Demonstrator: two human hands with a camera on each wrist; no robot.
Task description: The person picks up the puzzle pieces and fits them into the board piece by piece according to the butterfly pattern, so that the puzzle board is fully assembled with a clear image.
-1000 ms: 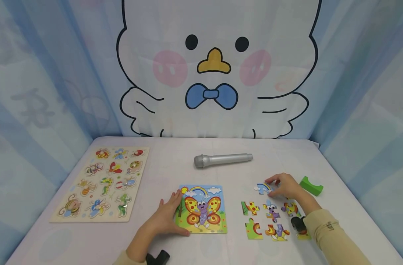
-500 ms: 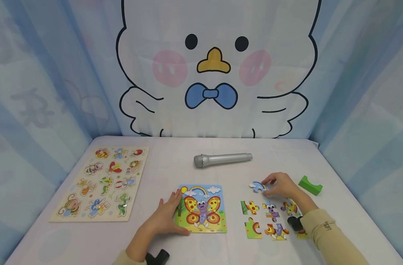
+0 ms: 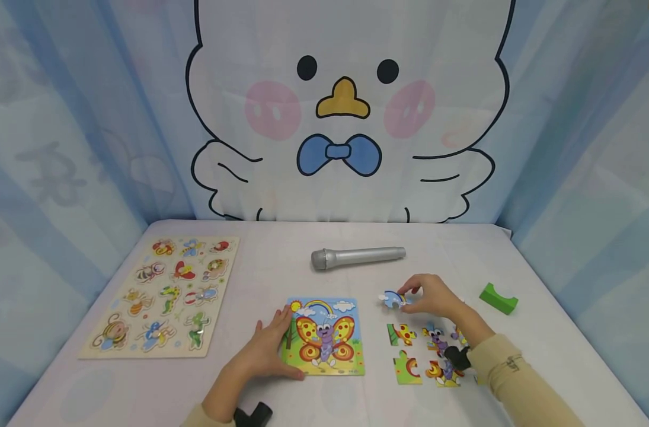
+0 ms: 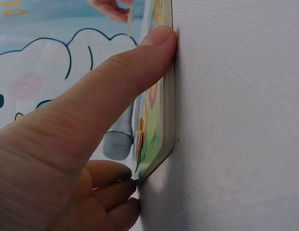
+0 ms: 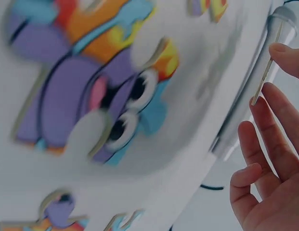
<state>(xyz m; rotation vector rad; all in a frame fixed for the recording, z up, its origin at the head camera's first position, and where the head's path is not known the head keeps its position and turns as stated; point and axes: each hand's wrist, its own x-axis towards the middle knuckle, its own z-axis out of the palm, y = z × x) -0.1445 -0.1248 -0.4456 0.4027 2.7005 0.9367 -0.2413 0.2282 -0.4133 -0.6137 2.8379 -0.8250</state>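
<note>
The left hand (image 3: 268, 350) rests against a square butterfly puzzle board (image 3: 326, 338), its fingers along the left side and its thumb at the near edge. In the left wrist view the thumb lies against the board's edge (image 4: 169, 106). Between thumb and fingers the right hand (image 3: 433, 296) pinches a blue jigsaw piece (image 3: 392, 299) with a rainbow and cloud; in the right wrist view this piece (image 5: 267, 67) is seen edge-on. Below that hand lie several loose jigsaw pieces (image 3: 408, 367), some hidden by the wrist camera and sleeve.
A silver microphone (image 3: 358, 257) lies behind the butterfly board. On the left is a large wooden peg puzzle (image 3: 164, 296) with insect figures. A green arched block (image 3: 498, 298) sits to the right of the right hand. A printed curtain (image 3: 345, 196) hangs behind the table.
The right hand has moved left with the rainbow jigsaw piece, from above the loose pieces toward the butterfly board. The left hand stays where it was.
</note>
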